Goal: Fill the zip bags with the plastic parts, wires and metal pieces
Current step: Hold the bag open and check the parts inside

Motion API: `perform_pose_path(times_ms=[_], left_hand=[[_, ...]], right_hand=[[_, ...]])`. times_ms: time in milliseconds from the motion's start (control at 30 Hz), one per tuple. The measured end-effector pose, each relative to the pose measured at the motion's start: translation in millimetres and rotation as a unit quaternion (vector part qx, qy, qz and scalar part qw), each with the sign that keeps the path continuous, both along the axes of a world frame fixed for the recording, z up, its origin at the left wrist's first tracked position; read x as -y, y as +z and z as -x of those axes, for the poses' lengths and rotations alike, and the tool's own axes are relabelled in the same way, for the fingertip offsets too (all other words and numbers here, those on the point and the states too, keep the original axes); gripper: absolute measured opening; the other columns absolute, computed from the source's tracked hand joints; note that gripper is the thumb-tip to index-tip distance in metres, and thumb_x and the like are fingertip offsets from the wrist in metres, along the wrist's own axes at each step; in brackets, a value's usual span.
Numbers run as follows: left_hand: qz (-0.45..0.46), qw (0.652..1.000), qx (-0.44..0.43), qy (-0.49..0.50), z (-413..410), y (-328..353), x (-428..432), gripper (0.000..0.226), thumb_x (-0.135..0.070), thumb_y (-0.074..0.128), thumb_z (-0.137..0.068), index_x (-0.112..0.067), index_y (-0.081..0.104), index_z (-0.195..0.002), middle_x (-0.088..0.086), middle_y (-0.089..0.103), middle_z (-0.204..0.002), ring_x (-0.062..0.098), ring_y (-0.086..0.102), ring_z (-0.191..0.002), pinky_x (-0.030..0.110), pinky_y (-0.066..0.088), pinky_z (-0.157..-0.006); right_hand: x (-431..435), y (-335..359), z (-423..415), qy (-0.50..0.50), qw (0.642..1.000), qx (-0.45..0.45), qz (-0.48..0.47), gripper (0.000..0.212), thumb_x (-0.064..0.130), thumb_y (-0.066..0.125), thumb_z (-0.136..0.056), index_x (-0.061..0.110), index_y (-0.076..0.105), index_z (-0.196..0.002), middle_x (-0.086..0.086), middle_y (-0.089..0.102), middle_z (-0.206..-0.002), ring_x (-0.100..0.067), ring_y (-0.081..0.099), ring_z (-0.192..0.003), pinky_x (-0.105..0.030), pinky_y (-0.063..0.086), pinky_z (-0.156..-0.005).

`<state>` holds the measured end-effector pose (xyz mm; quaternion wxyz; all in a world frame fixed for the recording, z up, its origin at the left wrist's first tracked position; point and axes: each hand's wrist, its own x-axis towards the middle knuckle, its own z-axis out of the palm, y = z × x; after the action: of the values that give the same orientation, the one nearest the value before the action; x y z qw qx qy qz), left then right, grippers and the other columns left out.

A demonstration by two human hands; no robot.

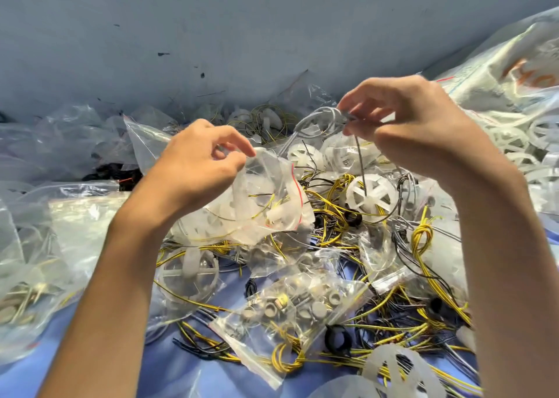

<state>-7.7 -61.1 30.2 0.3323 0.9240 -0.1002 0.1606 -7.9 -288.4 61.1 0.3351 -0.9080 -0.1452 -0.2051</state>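
– At centre, entry one?
– One bag (272, 204), top edge pinched by left grip (198, 168).
– Entry two?
– One wire coil (317, 116), pinched in right grip (423, 128), at 2 o'clock from bag mouth; tail hangs toward 6. Right grip nearer.

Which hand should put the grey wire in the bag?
The right hand, probably: it pinches the grey wire just beside the bag. The left hand is busy pinching the bag's top edge.

Blue surface (27, 373), zip bags (287, 313), yellow wires (422, 234)
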Motion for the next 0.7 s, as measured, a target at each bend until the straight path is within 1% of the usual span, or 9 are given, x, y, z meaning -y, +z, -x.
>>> perform_pose_path(times_ms=[67,133,233,300,400,500,567,633,700], left_hand=[[0.011,0.999,0.013,-0.028,1,-1,6,0.012,-0.022,0.060,-0.089,-0.032,0.067,-0.088,-0.002,0.055,-0.101,0.000,0.055,-0.086,0.011,0.037,-0.072],[0.048,0.997,0.014,-0.064,4,1,14,0.005,-0.033,0.062,-0.089,-0.032,0.067,-0.090,-0.007,0.061,-0.099,0.000,0.058,-0.085,0.017,0.041,-0.074],[0.121,0.986,-0.020,-0.109,7,1,24,0.023,-0.049,0.060,-0.081,-0.029,0.071,-0.083,-0.011,0.071,-0.081,-0.003,0.059,-0.072,0.018,0.044,-0.069],[0.121,0.985,-0.028,-0.122,8,-1,29,0.016,-0.041,0.067,-0.084,-0.026,0.072,-0.079,-0.009,0.071,-0.074,-0.003,0.057,-0.063,0.018,0.045,-0.066],[0.147,0.978,-0.045,-0.138,9,-4,34,0.010,-0.023,0.066,-0.087,-0.021,0.072,-0.080,-0.008,0.073,-0.072,-0.007,0.057,-0.055,0.009,0.045,-0.059],[0.188,0.965,-0.075,-0.168,11,-2,33,0.009,-0.016,0.066,-0.086,-0.018,0.072,-0.079,-0.007,0.073,-0.069,-0.005,0.058,-0.054,0.008,0.043,-0.053],[0.193,0.962,-0.084,-0.177,11,-2,30,0.008,-0.011,0.067,-0.085,-0.015,0.072,-0.080,-0.007,0.072,-0.066,-0.004,0.059,-0.055,0.009,0.044,-0.052],[0.177,0.966,-0.086,-0.167,9,-3,28,0.009,-0.009,0.068,-0.084,-0.015,0.072,-0.078,-0.008,0.071,-0.063,-0.005,0.057,-0.053,0.007,0.042,-0.051],[0.153,0.973,-0.089,-0.146,8,-4,25,0.011,-0.009,0.070,-0.083,-0.016,0.072,-0.075,-0.007,0.071,-0.062,-0.006,0.058,-0.054,0.006,0.042,-0.054]], right_hand=[[0,-1,1,0.020,1.000,-0.013,0.015,0.022,0.012,0.068,-0.085,0.034,0.069,-0.087,0.015,0.067,-0.077,0.001,0.061,-0.072,-0.009,0.042,-0.056],[-1,-1,1,0.033,0.999,-0.021,0.035,0.020,0.016,0.069,-0.085,0.036,0.070,-0.086,0.011,0.069,-0.083,-0.004,0.064,-0.081,-0.010,0.045,-0.065],[-5,-1,2,0.054,0.998,-0.010,0.040,0.019,0.019,0.070,-0.085,0.038,0.070,-0.085,0.010,0.071,-0.084,-0.005,0.065,-0.083,-0.015,0.047,-0.070],[-7,-1,2,0.068,0.998,0.006,0.017,0.018,0.019,0.069,-0.085,0.038,0.071,-0.083,0.009,0.071,-0.082,-0.006,0.066,-0.082,-0.018,0.048,-0.072],[-8,-3,0,0.081,0.996,0.016,-0.026,0.019,0.016,0.068,-0.086,0.034,0.071,-0.081,0.006,0.071,-0.079,-0.009,0.068,-0.081,-0.027,0.053,-0.076],[-11,-6,-3,0.079,0.995,0.000,-0.054,0.019,0.011,0.063,-0.089,0.028,0.070,-0.084,-0.002,0.071,-0.080,-0.010,0.070,-0.076,-0.043,0.058,-0.078],[-11,-7,-4,0.076,0.996,0.006,-0.048,0.017,0.014,0.063,-0.089,0.028,0.070,-0.083,0.000,0.070,-0.075,-0.009,0.069,-0.071,-0.032,0.057,-0.070],[-13,-7,-3,0.069,0.997,0.025,-0.016,0.013,0.017,0.066,-0.087,0.026,0.074,-0.083,0.007,0.066,-0.065,-0.003,0.064,-0.064,-0.012,0.046,-0.060],[-14,-7,-4,0.039,0.998,0.048,0.021,0.012,0.016,0.066,-0.086,0.022,0.076,-0.084,0.012,0.061,-0.062,0.001,0.056,-0.062,-0.006,0.038,-0.057]])
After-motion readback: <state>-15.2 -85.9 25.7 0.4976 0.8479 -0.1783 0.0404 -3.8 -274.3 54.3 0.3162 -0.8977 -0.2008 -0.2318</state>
